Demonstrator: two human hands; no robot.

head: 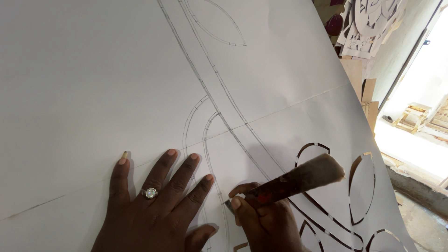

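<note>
A large white sheet [93,84] with pencilled curved bands and leaf shapes fills the view. My left hand [156,200], with a ring on one finger, lies flat on the sheet with its fingers spread, just left of a drawn curved band. My right hand [266,219] is closed around a cutting tool with a thick brown wrapped handle [303,177]. The tool's tip meets the sheet near a pencil line, close to my left fingertips. Cut-out leaf-shaped openings [361,186] show in the sheet to the right of my right hand.
The sheet's right edge slopes down past brown boards [368,98]. White cut-out paper shapes [368,23] hang at the top right. A bright doorway shows a small wooden stool [413,116] outside. Rough concrete floor [420,219] lies at the lower right.
</note>
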